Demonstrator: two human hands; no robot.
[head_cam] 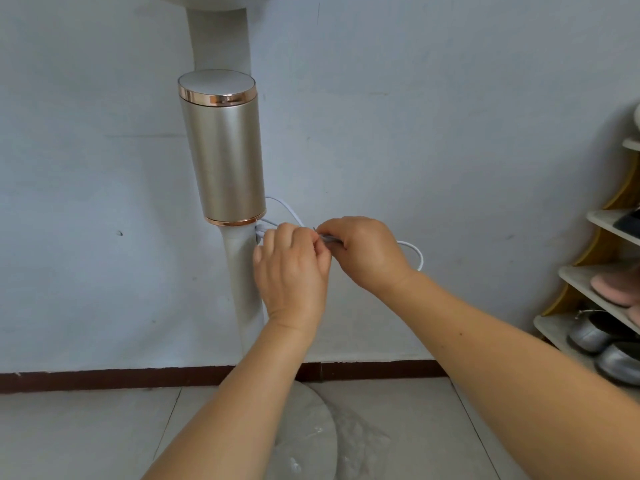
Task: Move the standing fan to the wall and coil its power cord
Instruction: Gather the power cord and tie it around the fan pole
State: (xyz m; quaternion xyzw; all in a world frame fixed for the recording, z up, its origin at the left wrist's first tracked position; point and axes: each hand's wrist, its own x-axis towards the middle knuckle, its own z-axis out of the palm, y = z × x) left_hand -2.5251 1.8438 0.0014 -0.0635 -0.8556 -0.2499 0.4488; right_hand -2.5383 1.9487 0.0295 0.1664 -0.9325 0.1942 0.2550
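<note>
The standing fan (221, 150) stands against the pale wall, its gold cylinder on a white pole above a round base (308, 431) on the floor. A thin white power cord (414, 249) loops out beside the pole, just below the cylinder. My left hand (292, 271) and my right hand (363, 251) meet next to the pole, both closed on a gathered bundle of the cord. One loop arcs above my hands, another hangs to the right of my right wrist. The fan's head is cut off at the top edge.
A shoe rack (602, 271) with several pairs of shoes stands at the right edge. A dark red skirting strip (104, 379) runs along the foot of the wall (450, 116). The floor is pale tile.
</note>
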